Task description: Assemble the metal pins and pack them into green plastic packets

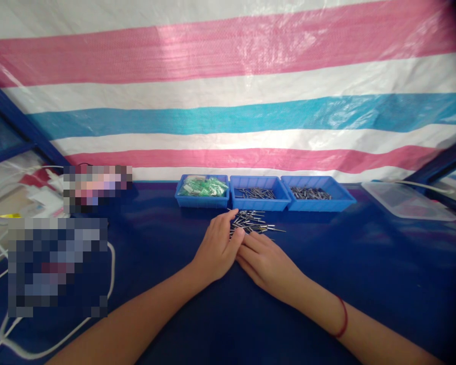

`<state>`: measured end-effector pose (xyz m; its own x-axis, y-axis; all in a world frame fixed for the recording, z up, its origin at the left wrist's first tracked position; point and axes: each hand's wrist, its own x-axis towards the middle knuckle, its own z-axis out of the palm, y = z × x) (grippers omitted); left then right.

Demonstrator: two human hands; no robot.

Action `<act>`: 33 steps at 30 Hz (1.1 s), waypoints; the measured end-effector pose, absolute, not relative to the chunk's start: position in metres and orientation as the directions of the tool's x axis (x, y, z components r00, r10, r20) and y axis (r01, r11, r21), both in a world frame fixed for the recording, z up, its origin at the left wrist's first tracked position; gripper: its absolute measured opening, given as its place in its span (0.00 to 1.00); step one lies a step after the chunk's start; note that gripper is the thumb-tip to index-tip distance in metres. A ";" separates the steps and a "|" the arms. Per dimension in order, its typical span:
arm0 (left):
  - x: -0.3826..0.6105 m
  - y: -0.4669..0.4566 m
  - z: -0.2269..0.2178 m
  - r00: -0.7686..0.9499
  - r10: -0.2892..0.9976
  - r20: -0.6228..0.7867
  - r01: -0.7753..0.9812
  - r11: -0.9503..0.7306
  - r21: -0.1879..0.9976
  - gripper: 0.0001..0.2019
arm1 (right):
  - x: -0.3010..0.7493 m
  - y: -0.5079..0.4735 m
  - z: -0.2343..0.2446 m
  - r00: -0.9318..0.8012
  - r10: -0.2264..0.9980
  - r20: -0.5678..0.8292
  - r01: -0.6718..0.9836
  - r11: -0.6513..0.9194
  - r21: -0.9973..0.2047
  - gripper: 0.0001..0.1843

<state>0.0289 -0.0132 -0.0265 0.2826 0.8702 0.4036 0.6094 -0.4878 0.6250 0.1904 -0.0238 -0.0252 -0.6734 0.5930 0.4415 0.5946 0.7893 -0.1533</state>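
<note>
Loose metal pins [255, 222] judged being gathered on surface [163, 243]; L hand [216, 248] laid open on pile, R hand [266, 261] flat, nothing gripped. Fine pinch req'd for single pick.

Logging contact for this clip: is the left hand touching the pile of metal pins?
Touching. The head view shows the left hand curled over the left edge of the pile of metal pins, with no gap.

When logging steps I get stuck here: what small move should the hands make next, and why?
Probably the left hand should curl its fingers around a few pins from the loose pile. It lies palm-down on the pile's near edge, fingers over the pins, while the right hand rests flat on the table beside it, apparently holding nothing.
</note>
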 end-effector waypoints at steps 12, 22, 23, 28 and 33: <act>0.032 -0.016 -0.018 0.379 0.828 0.413 0.645 -0.557 0.523 0.10 | 0.214 -0.015 -0.010 -0.361 0.780 0.511 0.464 0.626 -0.627 0.08; 0.031 -0.013 -0.018 0.402 0.796 0.452 0.571 -0.604 0.556 0.12 | 0.208 -0.016 -0.012 -0.207 0.918 0.338 0.163 0.373 -0.914 0.10; 0.031 -0.013 -0.018 0.403 0.796 0.451 0.568 -0.604 0.559 0.12 | 0.208 -0.017 -0.011 -0.200 0.923 0.328 0.161 0.361 -0.919 0.10; 0.031 -0.012 -0.018 0.405 0.794 0.453 0.553 -0.607 0.570 0.11 | 0.209 -0.018 -0.010 -0.169 0.933 0.318 0.162 0.345 -0.925 0.10; 0.030 -0.014 -0.018 0.413 0.793 0.448 0.517 -0.609 0.602 0.08 | 0.210 -0.018 -0.010 -0.168 0.921 0.352 0.176 0.380 -0.908 0.09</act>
